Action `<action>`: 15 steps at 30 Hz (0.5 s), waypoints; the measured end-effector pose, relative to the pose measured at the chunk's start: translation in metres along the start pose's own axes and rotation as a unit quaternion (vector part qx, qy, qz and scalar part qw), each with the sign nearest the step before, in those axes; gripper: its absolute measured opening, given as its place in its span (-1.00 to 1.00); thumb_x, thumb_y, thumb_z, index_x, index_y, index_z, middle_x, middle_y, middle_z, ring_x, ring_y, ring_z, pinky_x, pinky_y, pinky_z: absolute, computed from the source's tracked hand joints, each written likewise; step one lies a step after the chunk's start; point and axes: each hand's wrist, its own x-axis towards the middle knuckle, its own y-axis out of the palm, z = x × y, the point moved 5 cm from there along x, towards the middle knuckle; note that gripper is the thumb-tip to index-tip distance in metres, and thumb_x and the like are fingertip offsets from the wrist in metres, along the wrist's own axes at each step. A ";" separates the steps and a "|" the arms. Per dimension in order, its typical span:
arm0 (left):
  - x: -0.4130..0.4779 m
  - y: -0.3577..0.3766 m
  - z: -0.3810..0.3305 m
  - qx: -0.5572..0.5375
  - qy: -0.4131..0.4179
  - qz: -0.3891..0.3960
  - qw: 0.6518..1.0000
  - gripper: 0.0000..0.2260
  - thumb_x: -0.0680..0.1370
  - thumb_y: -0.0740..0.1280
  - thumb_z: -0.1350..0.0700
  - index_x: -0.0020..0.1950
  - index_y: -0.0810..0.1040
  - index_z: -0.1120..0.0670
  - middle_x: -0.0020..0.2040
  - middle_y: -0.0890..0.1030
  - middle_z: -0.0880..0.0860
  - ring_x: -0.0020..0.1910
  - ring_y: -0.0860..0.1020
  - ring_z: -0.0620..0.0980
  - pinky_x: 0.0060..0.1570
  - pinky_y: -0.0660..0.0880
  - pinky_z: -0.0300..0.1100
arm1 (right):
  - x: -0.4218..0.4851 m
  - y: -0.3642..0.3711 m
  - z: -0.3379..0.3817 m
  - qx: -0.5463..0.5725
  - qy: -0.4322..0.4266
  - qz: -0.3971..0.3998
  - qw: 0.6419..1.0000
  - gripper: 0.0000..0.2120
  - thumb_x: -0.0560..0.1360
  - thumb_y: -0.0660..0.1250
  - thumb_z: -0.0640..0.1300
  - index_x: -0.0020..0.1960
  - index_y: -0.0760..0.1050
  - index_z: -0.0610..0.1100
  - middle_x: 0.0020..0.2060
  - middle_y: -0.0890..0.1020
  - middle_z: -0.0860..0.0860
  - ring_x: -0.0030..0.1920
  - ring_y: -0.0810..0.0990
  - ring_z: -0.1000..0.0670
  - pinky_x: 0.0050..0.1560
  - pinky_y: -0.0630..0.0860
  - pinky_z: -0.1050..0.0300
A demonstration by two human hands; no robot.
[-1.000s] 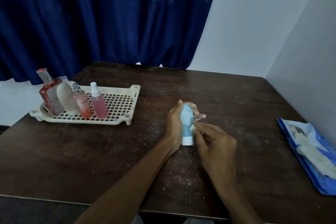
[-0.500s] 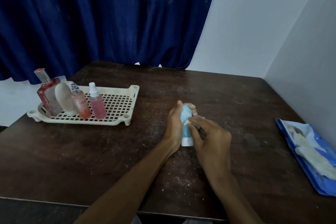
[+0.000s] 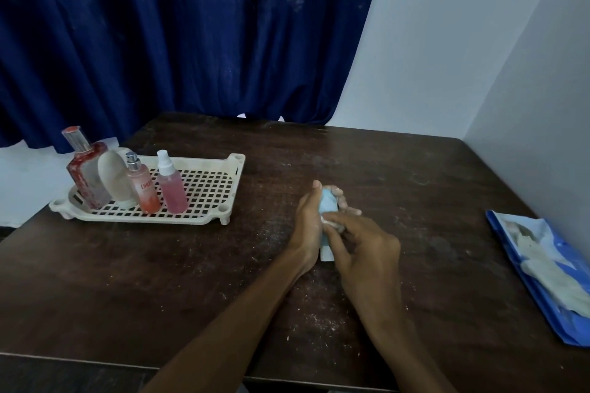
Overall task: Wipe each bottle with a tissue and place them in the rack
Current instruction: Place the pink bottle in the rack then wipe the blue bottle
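Note:
A small light-blue bottle (image 3: 329, 203) with a white cap stands cap-down on the dark table, mid-centre. My left hand (image 3: 308, 223) grips it from the left, fingers curled round its far side. My right hand (image 3: 364, 249) pinches a small white tissue (image 3: 332, 223) against the bottle's front, hiding its middle. At the left a cream plastic rack (image 3: 210, 201) holds several bottles: a tall red-streaked one (image 3: 86, 169), a frosted oval one (image 3: 115, 179), an orange-pink one (image 3: 143, 188) and a pink spray bottle (image 3: 170, 188).
A blue tissue packet (image 3: 542, 271) lies open at the table's right edge, beside the white wall. White crumbs speckle the dark wooden table (image 3: 191, 281). A blue curtain (image 3: 191, 35) hangs behind the table.
My right hand has slid the tissue to the left and a little up across the bottle's front. The left hand keeps its grip and the bottle stays in place.

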 end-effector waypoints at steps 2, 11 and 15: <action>0.001 0.000 0.001 0.002 -0.004 0.009 1.000 -0.58 0.70 0.04 -0.09 -0.11 0.52 0.16 -0.29 0.53 0.08 -0.23 0.65 0.10 -0.06 0.53 -0.04 | -0.003 -0.004 -0.003 0.000 0.010 0.001 1.000 -0.78 0.42 0.52 -0.32 0.03 0.70 -0.11 -0.09 0.60 0.24 -0.10 0.65 0.19 -0.06 0.58 0.33; -0.001 0.000 -0.001 0.027 -0.005 -0.003 1.000 -0.59 0.70 0.05 -0.07 -0.13 0.52 0.14 -0.26 0.56 0.05 -0.30 0.59 -0.05 -0.15 0.53 -0.12 | 0.007 0.002 0.000 -0.025 -0.007 -0.002 1.000 -0.79 0.40 0.53 -0.34 -0.02 0.69 -0.12 -0.18 0.70 0.04 -0.18 0.66 0.06 -0.18 0.64 0.11; 0.000 0.002 0.001 0.028 -0.012 0.016 0.999 -0.58 0.71 0.02 -0.08 -0.11 0.50 0.14 -0.31 0.53 0.05 -0.22 0.66 0.08 -0.06 0.56 -0.04 | -0.004 -0.008 -0.003 -0.030 -0.007 0.004 1.000 -0.75 0.38 0.55 -0.33 0.02 0.70 -0.11 -0.09 0.63 0.22 -0.11 0.65 0.13 -0.08 0.62 0.21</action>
